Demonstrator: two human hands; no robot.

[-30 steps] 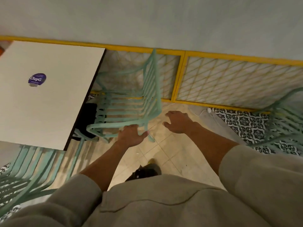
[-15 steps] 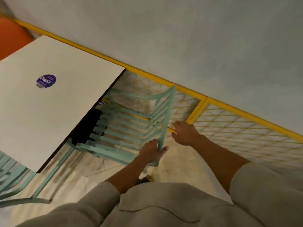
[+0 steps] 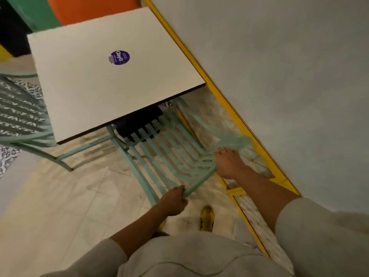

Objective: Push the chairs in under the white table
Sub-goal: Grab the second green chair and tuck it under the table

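Observation:
A white square table (image 3: pixel 95 82) with a purple round sticker (image 3: pixel 119 57) stands against the wall. A mint-green slatted chair (image 3: pixel 167 148) faces it, the front of its seat under the table's near edge. My left hand (image 3: pixel 174 200) is closed on the near end of the chair's backrest rail. My right hand (image 3: pixel 229 162) grips the far end of the same rail, close to the wall. A second mint-green chair (image 3: pixel 22 120) stands at the table's left side, its seat mostly out from under the top.
A grey wall (image 3: pixel 279 76) with a yellow-framed lattice base (image 3: pixel 235 114) runs along the right, tight beside the chair. My shoe (image 3: pixel 207 217) is on the beige tiled floor behind the chair. Patterned tiles (image 3: pixel 8 156) lie at far left; orange and green furniture (image 3: pixel 89 9) beyond the table.
Both hands went from reaching to gripping the chair's backrest. The chair has slid toward the table, its seat front now under the edge. My view has swung left.

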